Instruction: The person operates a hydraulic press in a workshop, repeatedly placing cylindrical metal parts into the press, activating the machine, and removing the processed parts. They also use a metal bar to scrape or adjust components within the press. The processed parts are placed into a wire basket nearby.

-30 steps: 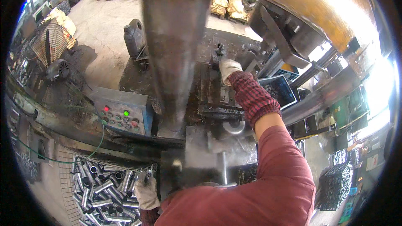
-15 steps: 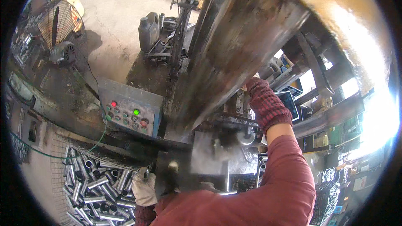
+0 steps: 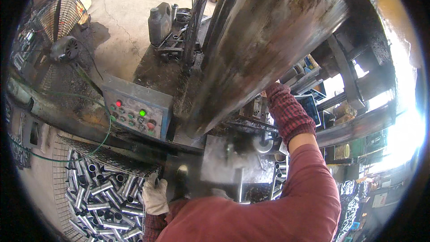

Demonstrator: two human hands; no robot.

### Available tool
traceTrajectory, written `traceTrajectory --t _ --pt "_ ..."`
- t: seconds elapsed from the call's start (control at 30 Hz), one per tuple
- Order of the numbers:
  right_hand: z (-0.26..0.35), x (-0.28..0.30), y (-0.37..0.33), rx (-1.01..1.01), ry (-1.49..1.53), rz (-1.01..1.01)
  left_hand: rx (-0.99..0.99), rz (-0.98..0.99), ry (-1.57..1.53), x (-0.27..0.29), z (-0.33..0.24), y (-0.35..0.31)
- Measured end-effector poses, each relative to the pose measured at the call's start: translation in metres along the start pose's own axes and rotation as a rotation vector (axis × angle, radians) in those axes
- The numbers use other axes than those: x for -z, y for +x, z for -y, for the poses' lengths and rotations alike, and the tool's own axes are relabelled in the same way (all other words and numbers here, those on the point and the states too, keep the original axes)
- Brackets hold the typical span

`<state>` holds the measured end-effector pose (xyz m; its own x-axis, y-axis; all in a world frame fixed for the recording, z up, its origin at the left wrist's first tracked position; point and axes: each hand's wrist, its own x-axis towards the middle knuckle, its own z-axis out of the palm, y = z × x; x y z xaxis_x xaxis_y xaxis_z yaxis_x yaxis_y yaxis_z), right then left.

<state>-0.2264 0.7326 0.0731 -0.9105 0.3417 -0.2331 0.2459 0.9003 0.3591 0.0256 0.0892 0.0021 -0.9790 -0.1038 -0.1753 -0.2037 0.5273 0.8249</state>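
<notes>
Concrete workshop floor (image 3: 118,18) beyond a steel column (image 3: 268,40).
I see the gloved left hand (image 3: 155,196) beside metal tubes (image 3: 98,206) in a wire basket (image 3: 107,157); the column hides the right hand. I can't tell either grip.

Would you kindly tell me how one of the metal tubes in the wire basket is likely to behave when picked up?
A tube from the wire basket should feel stiff, since its metal wall looks straight. Open ends show it is hollow, so probably lighter than a solid bar. Its round, shiny surface may make it slip or roll.
</notes>
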Motion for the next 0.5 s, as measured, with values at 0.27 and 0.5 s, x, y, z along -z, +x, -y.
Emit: traceTrajectory --t 0.27,0.5 --pt "-0.001 -0.004 -0.023 -0.11 0.17 -0.256 -0.011 0.016 -0.039 -0.006 -0.001 0.009" --pt "0.002 0.005 -0.037 -0.059 0.174 -0.202 -0.058 0.054 0.092 0.005 -0.011 0.015"
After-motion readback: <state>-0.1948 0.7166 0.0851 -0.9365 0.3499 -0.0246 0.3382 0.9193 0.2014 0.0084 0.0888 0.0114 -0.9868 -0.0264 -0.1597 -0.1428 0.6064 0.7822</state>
